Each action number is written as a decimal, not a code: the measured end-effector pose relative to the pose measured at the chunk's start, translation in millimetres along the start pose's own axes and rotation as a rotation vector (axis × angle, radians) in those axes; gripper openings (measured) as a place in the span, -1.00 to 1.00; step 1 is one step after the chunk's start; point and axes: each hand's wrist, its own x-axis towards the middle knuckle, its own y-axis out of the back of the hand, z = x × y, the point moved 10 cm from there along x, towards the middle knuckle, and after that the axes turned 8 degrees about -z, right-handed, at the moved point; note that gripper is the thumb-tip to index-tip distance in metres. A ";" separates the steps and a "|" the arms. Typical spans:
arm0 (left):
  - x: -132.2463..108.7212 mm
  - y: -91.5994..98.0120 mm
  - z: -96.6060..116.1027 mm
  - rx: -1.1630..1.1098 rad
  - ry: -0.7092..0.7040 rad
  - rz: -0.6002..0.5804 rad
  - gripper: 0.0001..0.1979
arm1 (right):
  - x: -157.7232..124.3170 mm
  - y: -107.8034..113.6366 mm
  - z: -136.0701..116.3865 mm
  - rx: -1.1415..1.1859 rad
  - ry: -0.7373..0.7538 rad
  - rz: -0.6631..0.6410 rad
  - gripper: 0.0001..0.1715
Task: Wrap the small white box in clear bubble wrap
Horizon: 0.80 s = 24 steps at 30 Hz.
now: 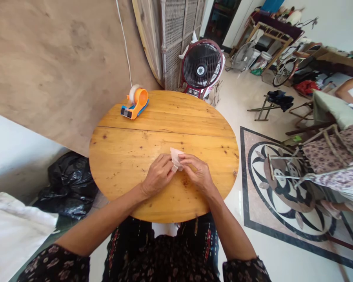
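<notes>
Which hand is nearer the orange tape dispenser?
Left. The left hand is on the person's side of the tape dispenser, slightly right; the right hand is farther right.

Left hand [158, 175] and right hand [198, 174] pinch a small, thin, pale-pink sheet [175, 156].
Beneath is a rounded yellow-brown wooden tabletop [120, 156], an orange-and-blue plastic tape dispenser [139, 105] far left.

Your worktop [170, 115]: honey-yellow, dark-knotted. Your sheet [175, 155]: pale pink. Tape dispenser [138, 107] at 11 o'clock: orange and blue. Your sleeves [59, 264]: black, flowered.

Tape dispenser [139, 105] behind-left of sheet [175, 155]
</notes>
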 end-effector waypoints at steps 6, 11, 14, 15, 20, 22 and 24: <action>-1.9 2.9 -2.7 -0.049 0.019 0.041 -0.87 | -2.1 -5.1 0.6 0.022 0.000 -0.020 -0.86; -4.8 2.9 -5.7 -0.054 0.064 0.066 -0.91 | -2.7 -7.8 0.5 0.005 -0.010 -0.078 -0.83; -8.4 5.1 -13.8 -0.052 0.131 0.110 -0.91 | -1.4 -8.9 -1.4 -0.025 0.004 -0.100 -0.82; -9.7 7.3 -16.7 -0.048 0.155 0.135 -0.87 | -0.8 -9.3 -2.3 -0.032 0.013 -0.108 -0.82; -7.9 10.4 -17.3 0.009 0.121 0.127 -0.48 | 0.3 -11.3 -5.1 -0.061 0.045 -0.146 -0.82; -5.2 5.9 -14.3 0.026 0.060 0.073 -0.43 | -0.1 -12.5 -4.7 -0.069 0.045 -0.161 -0.81; -4.2 1.4 -13.6 0.014 0.012 0.038 -0.40 | -0.7 -12.6 -4.9 -0.074 0.051 -0.163 -0.80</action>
